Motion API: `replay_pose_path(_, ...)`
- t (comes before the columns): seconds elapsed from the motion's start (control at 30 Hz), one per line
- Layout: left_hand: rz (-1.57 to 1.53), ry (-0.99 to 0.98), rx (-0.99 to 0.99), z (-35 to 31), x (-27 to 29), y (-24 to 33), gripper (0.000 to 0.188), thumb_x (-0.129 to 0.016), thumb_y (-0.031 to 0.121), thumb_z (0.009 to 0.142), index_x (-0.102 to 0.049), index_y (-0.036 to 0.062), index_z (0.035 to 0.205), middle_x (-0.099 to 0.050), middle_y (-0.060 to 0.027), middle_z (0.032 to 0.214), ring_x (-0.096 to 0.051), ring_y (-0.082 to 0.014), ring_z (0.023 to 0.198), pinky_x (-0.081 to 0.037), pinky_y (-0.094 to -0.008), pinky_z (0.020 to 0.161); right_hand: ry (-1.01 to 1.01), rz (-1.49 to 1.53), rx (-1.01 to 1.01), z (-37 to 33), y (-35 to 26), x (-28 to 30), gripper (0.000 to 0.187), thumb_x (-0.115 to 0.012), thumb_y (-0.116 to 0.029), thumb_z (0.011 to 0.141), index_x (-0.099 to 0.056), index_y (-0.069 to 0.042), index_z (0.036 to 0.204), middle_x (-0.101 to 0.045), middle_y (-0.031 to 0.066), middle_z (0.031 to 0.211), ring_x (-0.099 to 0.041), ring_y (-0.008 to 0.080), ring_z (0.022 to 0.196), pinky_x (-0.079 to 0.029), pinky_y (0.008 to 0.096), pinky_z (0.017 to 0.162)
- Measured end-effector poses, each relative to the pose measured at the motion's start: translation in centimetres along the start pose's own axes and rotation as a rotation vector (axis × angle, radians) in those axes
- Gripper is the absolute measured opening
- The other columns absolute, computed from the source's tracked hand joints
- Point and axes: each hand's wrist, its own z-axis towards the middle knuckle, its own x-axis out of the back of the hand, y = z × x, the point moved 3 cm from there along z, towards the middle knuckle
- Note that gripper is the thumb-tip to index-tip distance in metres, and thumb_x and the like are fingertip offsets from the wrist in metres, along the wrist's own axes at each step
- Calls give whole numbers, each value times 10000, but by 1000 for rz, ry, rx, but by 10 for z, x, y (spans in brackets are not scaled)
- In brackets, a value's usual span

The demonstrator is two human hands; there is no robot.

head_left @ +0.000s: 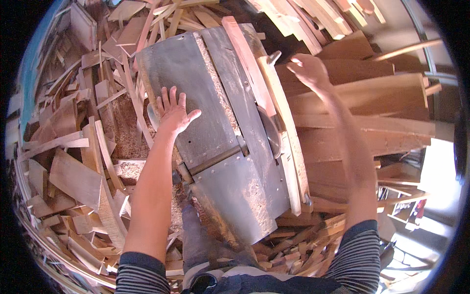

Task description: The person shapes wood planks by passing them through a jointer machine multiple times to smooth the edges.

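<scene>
A grey metal woodworking machine table (pixel 196 88), a jointer by its look, lies before me. A slot runs along it, sprinkled with sawdust. My left hand (pixel 174 113) rests on its left part, fingers spread, holding nothing. Along the right side runs a long wooden fence (pixel 285 117). A reddish wood strip (pixel 247 63) lies against it on the table. A dark rounded disc-like plate (pixel 270 133) stands beside the fence. My right hand (pixel 311 71) hovers right of the fence near a metal bolt handle (pixel 274 58), apart from it. Its fingers are curled, and no object shows in them.
Offcuts (pixel 76 179) are heaped on the left among shavings. Wide brown boards (pixel 362 103) are stacked right of the machine. More pale wood strips (pixel 313 19) lie at the top right. Small scraps (pixel 298 250) pile near my legs.
</scene>
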Motion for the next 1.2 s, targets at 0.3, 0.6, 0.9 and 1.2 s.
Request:
replay_pose_path(0.3,-68,-9,5,2,-3,2,1001,-461,795,944,-337,74,1628,-79,-183,1735,79,-431,1602,36,-581,1277,-306,-159,-74,126,-51,-121,530,-721,-528,840,-791,-21,977,-762,236,1053,-748,395,1000,-593,496,856)
replay_pose_path(0.6,-130,33,-1,-1,-13,-7,1004,-507,786,926,-353,77,1621,-75,-171,1736,99,-418,1603,54,-578,1280,-160,-41,-136,119,-80,-70,264,-735,-245,767,-784,-37,923,-776,199,1043,-763,338,957,-606,431,808)
replay_pose_path(0.9,-42,-96,20,-3,6,-6,1065,-443,824,929,-196,110,1680,46,-161,1758,173,-411,1594,107,-580,1267,104,249,89,-43,-132,153,413,-744,-319,839,-765,2,1098,-762,160,910,-728,217,841,-591,365,750)
replay_pose_path(1.2,-505,134,-192,-58,6,-5,917,-432,729,1003,-316,65,1624,-146,-200,1730,-96,-360,1606,-130,-521,1296,-246,1873,-222,-308,-133,12,362,-712,-132,874,-695,6,1208,-731,52,981,-667,117,857,-545,250,761)
